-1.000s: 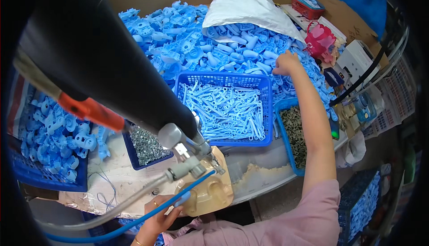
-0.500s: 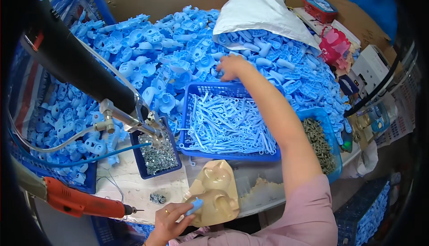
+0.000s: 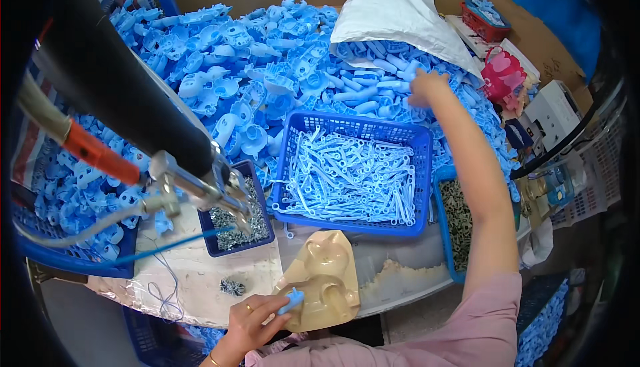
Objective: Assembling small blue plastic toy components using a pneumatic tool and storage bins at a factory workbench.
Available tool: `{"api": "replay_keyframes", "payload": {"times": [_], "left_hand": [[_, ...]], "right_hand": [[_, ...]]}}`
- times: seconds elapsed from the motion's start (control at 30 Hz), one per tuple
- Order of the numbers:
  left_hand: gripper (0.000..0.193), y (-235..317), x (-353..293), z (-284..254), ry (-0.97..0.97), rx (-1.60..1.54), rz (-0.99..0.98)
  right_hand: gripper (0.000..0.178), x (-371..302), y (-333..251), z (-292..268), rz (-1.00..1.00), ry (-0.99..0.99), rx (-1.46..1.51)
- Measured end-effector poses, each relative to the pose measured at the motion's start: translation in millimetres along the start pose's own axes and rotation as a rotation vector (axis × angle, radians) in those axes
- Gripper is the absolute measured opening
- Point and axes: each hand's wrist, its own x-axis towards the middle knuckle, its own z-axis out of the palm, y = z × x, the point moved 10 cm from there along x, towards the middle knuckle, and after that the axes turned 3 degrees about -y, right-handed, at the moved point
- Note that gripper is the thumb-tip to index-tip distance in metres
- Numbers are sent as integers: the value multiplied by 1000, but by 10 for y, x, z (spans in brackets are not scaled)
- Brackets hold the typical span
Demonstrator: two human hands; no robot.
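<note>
My left hand (image 3: 255,320) pinches a small light-blue plastic part (image 3: 292,300) at the lower left edge of a tan moulded holder (image 3: 325,267), which has rounded hollows shaped like a figure. A ring and a bracelet show on this hand. My right hand (image 3: 428,89) is stretched far out to the right side of a heap of light-blue plastic parts (image 3: 370,90), just below the mouth of a white sack (image 3: 393,20). Its fingers are spread among the parts, and no part shows held in them.
A blue basket (image 3: 427,174) of thin light-blue rods stands mid-table. Left of it is a dark bin (image 3: 267,237) of screws; right, a blue tub (image 3: 441,227) of small metal pieces. A black powered tool (image 3: 127,80) and an orange-red screwdriver (image 3: 103,154) hang at left.
My right hand has moved rightward across the heap, from above the basket to below the sack. The orange-red screwdriver has swung up and away. My left hand keeps its part at the holder.
</note>
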Motion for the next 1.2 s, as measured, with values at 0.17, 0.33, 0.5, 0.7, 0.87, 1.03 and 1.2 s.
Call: {"api": "replay_keyframes", "payload": {"times": [0.17,0.33,0.5,0.7,0.87,1.03,1.2], "left_hand": [[34,-64,-28,44,-2,-38,-74],[35,-48,-40,164,-110,-77,-171],[32,-85,-181,118,-7,0,-163],[29,-66,-100,61,-10,-7,-109],[27,-135,-142,-13,34,-53,-144],[28,-140,-96,-58,32,-58,-128],[29,-109,-28,24,17,-82,-71]], "right_hand": [[42,-57,-374,-481,-341,367,238],[58,417,-1540,-134,-444,285,106],[71,469,-1634,-153,-357,250,70],[38,435,-1197,-29,-168,259,-62],[37,205,-359,170,-149,212,-29],[42,-88,278,-5,8,142,10],[46,88,-566,-325,-421,325,254]]}}
